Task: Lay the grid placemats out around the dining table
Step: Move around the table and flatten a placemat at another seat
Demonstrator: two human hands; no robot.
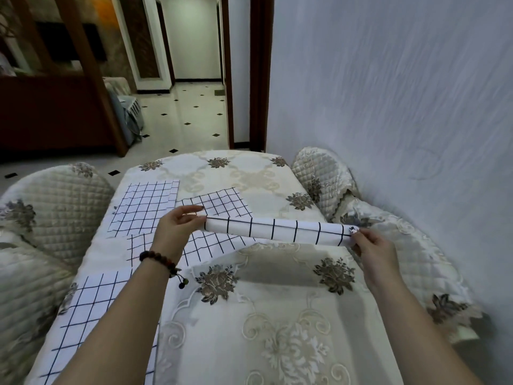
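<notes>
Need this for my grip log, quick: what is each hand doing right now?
Left hand: pinches the left end of the lifted grid placemat.
Right hand: pinches the right end of the same placemat.

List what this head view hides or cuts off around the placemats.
Held placemat: curled over, its underside hidden in the head view.
Middle placemat: partly under the left hand and held placemat.
Near-left placemat: crossed by the left forearm, cut by the bottom edge.
Right hand grip: corner pinch blurred.
</notes>
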